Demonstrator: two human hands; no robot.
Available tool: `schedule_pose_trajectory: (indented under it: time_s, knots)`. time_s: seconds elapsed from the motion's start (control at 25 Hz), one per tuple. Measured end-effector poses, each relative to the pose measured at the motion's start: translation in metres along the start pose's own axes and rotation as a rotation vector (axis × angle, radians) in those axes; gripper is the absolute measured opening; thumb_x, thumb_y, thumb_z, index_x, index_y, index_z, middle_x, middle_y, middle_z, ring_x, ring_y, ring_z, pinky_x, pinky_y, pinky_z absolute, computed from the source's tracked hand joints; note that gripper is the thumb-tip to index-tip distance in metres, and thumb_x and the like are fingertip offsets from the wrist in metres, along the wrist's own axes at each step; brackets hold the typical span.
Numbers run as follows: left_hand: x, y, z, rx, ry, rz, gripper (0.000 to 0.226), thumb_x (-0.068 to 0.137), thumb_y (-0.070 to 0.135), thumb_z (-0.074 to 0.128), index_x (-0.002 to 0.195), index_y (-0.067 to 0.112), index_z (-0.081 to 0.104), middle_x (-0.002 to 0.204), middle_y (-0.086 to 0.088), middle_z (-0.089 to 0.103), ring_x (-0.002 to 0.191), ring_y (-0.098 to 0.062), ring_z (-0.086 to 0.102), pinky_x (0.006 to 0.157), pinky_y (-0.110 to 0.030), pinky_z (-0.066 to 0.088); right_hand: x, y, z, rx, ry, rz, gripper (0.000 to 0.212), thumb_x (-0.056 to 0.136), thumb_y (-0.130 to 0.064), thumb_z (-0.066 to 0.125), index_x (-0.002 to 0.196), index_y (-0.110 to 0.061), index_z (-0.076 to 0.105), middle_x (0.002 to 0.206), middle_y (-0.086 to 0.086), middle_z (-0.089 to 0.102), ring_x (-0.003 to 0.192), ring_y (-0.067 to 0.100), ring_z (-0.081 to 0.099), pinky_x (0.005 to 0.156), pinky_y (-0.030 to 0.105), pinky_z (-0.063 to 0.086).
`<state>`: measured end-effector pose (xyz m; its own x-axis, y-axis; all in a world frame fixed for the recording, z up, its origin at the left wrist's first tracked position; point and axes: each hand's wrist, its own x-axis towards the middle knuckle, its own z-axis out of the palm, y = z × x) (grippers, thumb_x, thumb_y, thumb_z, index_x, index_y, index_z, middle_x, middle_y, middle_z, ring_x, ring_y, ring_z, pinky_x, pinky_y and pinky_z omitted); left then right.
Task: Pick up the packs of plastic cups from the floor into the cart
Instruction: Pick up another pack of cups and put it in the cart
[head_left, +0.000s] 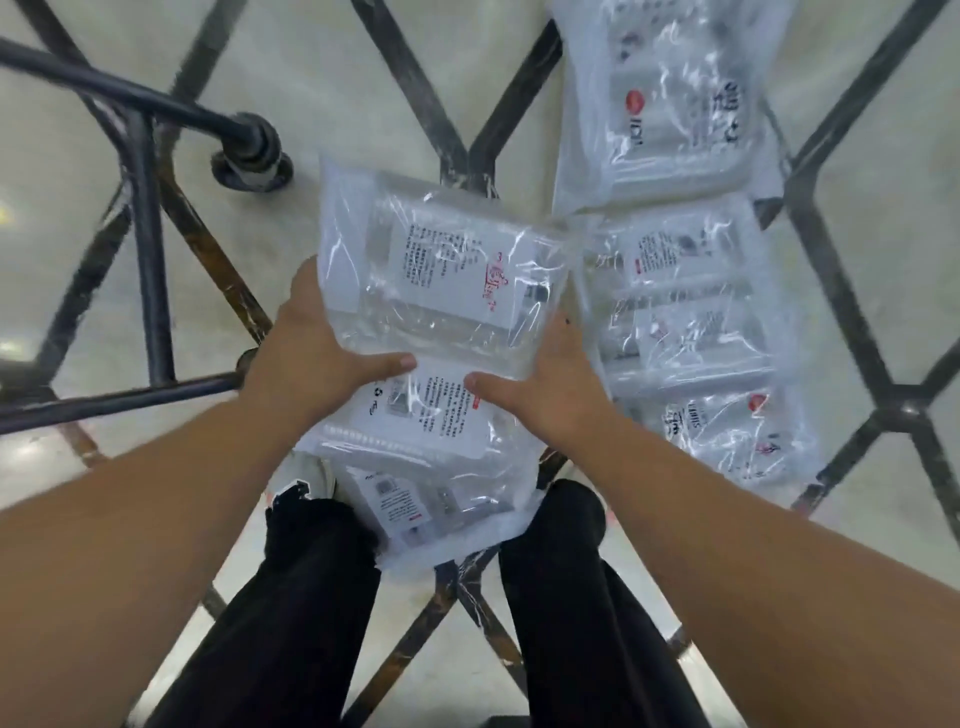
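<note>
The held pack of plastic cups (441, 280) is gripped from both sides, with the left hand (311, 353) and right hand (545, 389) curled round its near corners and thumbs on top. Another pack (447, 426) lies under the grip. More packs (691, 312) lie to its right, and the cart frame (143, 234) is to its left.

The held pack (441, 270), a clear film bag of stacked transparent cups with a white label printed in black and red, is tilted above the floor (909, 234), and the left hand (317, 353) and right hand (545, 395) grip its near edge with thumbs on top. Directly beneath it the lower packs (436, 467) of the same kind lie overlapping. Just to the right, the right-hand packs (696, 332) lie flat in an overlapping row, with a far pack (670, 104) beyond them. The cart (148, 270), a dark tubular frame with a black caster, stands to the left of the packs.
</note>
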<state>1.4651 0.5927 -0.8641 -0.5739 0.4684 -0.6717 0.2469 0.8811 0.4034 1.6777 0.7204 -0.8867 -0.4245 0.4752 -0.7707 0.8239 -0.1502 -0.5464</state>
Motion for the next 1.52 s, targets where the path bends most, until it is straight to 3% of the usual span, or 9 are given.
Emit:
schedule_pose_trajectory:
  time_s: [0.16, 0.32, 0.44, 0.56, 0.76, 0.92, 1.04, 1.16, 1.52]
  knots:
    - [-0.091, 0.113, -0.079, 0.016, -0.052, 0.113, 0.130, 0.049, 0.064, 0.091, 0.152, 0.038, 0.016, 0.143, -0.003, 0.050, 0.128, -0.027, 0.051, 0.099, -0.044, 0.047, -0.118, -0.064, -0.106, 0.016, 0.045, 0.010, 0.133, 0.062, -0.077, 0.081, 0.163, -0.031, 0.008, 0.162, 0.000, 0.025, 0.147, 0.022, 0.037, 0.114, 0.049, 0.042]
    - [-0.194, 0.222, -0.168, -0.037, -0.019, 0.211, 0.130, 0.050, 0.066, 0.090, 0.155, 0.038, 0.019, 0.150, 0.005, 0.045, 0.133, -0.023, 0.048, 0.102, -0.042, 0.045, -0.236, -0.149, -0.210, 0.017, 0.085, -0.109, 0.116, 0.075, -0.059, 0.085, 0.161, -0.029, 0.013, 0.147, -0.003, 0.034, 0.136, 0.016, 0.043, 0.106, 0.033, 0.038]
    - [-0.291, 0.278, -0.239, -0.126, 0.074, 0.242, 0.121, 0.056, 0.054, 0.093, 0.153, 0.032, 0.024, 0.142, 0.008, 0.049, 0.131, -0.023, 0.051, 0.095, -0.035, 0.043, -0.322, -0.224, -0.264, -0.052, 0.101, -0.194, 0.133, 0.071, -0.065, 0.084, 0.165, -0.027, -0.001, 0.170, 0.003, 0.015, 0.156, 0.024, 0.022, 0.123, 0.044, 0.029]
    - [-0.379, 0.296, -0.298, -0.178, 0.190, 0.228, 0.126, 0.061, 0.050, 0.093, 0.157, 0.030, 0.015, 0.151, 0.003, 0.044, 0.135, -0.025, 0.047, 0.104, -0.037, 0.041, -0.395, -0.283, -0.280, -0.084, 0.125, -0.320, 0.139, 0.062, -0.073, 0.082, 0.165, -0.032, -0.002, 0.173, 0.003, 0.012, 0.155, 0.026, 0.027, 0.122, 0.048, 0.032]
    - [-0.469, 0.241, -0.366, -0.168, 0.370, 0.183, 0.137, 0.045, 0.083, 0.079, 0.155, 0.042, 0.008, 0.156, 0.002, 0.042, 0.134, -0.023, 0.049, 0.107, -0.046, 0.045, -0.468, -0.349, -0.238, -0.204, 0.044, -0.473, 0.142, 0.067, -0.074, 0.080, 0.166, -0.024, -0.010, 0.173, 0.005, 0.008, 0.156, 0.026, 0.023, 0.124, 0.047, 0.026]
    - [-0.528, 0.167, -0.409, -0.249, 0.469, 0.137, 0.139, 0.044, 0.082, 0.080, 0.155, 0.045, 0.005, 0.154, 0.015, 0.037, 0.135, -0.019, 0.046, 0.108, -0.042, 0.043, -0.510, -0.398, -0.174, -0.330, -0.016, -0.583, 0.156, 0.048, -0.089, 0.079, 0.164, -0.026, -0.005, 0.161, 0.009, 0.035, 0.139, 0.028, 0.048, 0.114, 0.046, 0.042]
    - [-0.555, 0.111, -0.427, -0.310, 0.514, 0.111, 0.138, 0.047, 0.078, 0.083, 0.155, 0.043, 0.005, 0.152, 0.011, 0.041, 0.133, -0.020, 0.048, 0.102, -0.036, 0.044, -0.549, -0.429, -0.125, -0.401, -0.073, -0.631, 0.138, 0.070, -0.063, 0.087, 0.165, -0.021, -0.005, 0.157, 0.013, 0.030, 0.142, 0.030, 0.042, 0.115, 0.041, 0.037]
    - [-0.576, 0.049, -0.452, -0.333, 0.558, 0.108, 0.138, 0.042, 0.081, 0.081, 0.153, 0.045, 0.009, 0.150, 0.009, 0.047, 0.129, -0.018, 0.053, 0.102, -0.043, 0.048, -0.573, -0.453, -0.067, -0.450, -0.066, -0.648, 0.129, 0.073, -0.060, 0.085, 0.164, -0.020, 0.003, 0.154, 0.011, 0.029, 0.143, 0.029, 0.040, 0.118, 0.042, 0.035]
    - [-0.631, -0.096, -0.528, -0.394, 0.662, 0.107, 0.130, 0.046, 0.071, 0.087, 0.152, 0.043, 0.016, 0.141, 0.008, 0.056, 0.122, -0.017, 0.058, 0.101, -0.041, 0.051, -0.533, -0.496, 0.092, -0.614, 0.012, -0.734, 0.150, 0.038, -0.100, 0.073, 0.159, -0.035, 0.013, 0.158, -0.004, 0.045, 0.135, 0.021, 0.055, 0.106, 0.049, 0.053]
